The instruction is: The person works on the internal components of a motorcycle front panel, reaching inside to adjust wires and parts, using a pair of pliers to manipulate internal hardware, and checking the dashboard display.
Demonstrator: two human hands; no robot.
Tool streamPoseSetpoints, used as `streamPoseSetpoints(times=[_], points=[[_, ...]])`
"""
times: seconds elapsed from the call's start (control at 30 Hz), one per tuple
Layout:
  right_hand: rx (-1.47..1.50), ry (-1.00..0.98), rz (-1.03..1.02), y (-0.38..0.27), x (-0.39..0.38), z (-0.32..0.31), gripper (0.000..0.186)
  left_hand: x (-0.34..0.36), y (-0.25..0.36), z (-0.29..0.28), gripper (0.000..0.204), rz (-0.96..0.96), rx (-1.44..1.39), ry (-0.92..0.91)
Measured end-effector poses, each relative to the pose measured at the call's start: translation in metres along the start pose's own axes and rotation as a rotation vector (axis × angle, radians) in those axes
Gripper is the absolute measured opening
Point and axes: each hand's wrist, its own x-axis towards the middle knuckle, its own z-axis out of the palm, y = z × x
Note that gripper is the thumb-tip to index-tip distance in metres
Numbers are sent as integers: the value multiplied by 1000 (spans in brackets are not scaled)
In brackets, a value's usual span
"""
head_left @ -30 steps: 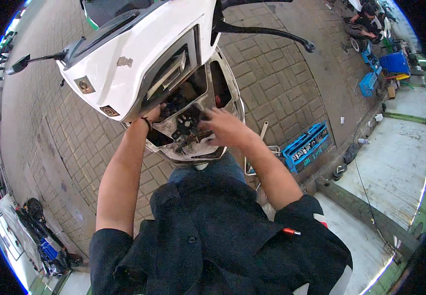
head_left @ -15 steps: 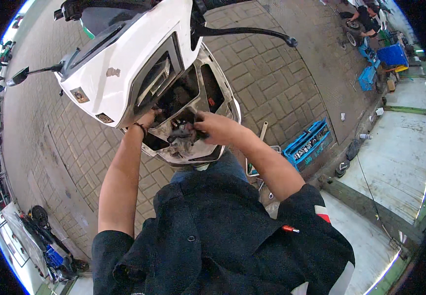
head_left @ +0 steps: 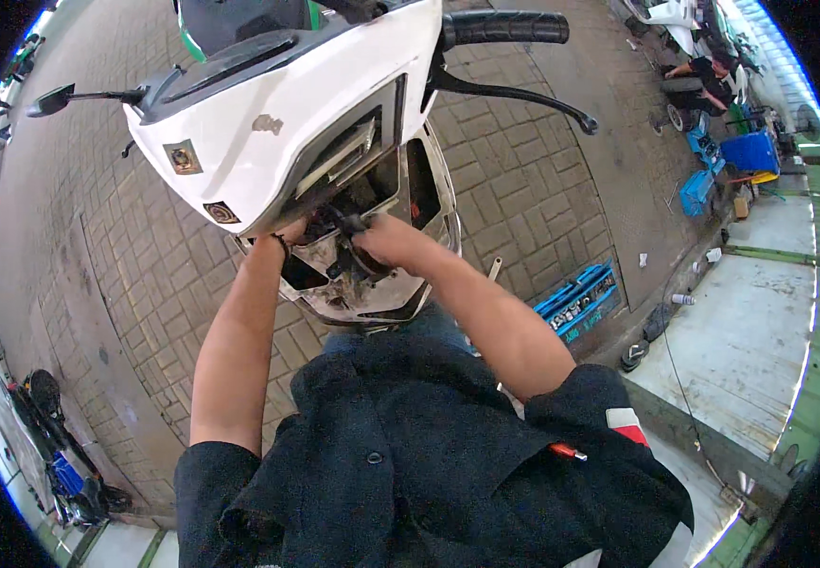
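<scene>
A white scooter front panel (head_left: 230,151), scuffed, with a mirror on its left, stands before me. Below it is an open, dirty white compartment frame (head_left: 391,303) holding dark mechanical parts. My left hand (head_left: 287,232) reaches in under the panel's lower edge, its fingers hidden. My right hand (head_left: 381,241) is at the middle of the compartment, fingers curled round a dark part (head_left: 351,223) whose kind I cannot make out.
A blue toolbox (head_left: 571,298) with tools lies at right on paving (head_left: 504,180), near white metal panels (head_left: 741,312). A co-worker (head_left: 713,80) works with a wheel among blue boxes at upper right. More two-wheelers (head_left: 60,435) are at far left and lower left.
My right hand has moved left from above the compartment's parts and closed round a dark part. The handlebar grip has come further into view at the top as the scooter's front shifted rightward in the picture.
</scene>
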Motion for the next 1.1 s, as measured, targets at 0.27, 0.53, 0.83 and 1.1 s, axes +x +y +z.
streamPoseSetpoints(times=[0.27, 0.53, 0.83, 1.1], points=[[-496, -251, -178, -46, 4, -28, 28, 18, -66, 40, 49, 102, -13, 167], [-570, -243, -249, -2, 38, -19, 35, 12, -35, 33, 44, 107, 9, 145], [-492, -216, -32, -44, 15, -30, 36, 19, -56, 35, 47, 76, -99, 178], [-876, -310, -449, -18, 34, -21, 20, 25, -59, 49, 47, 17, 89, 165]])
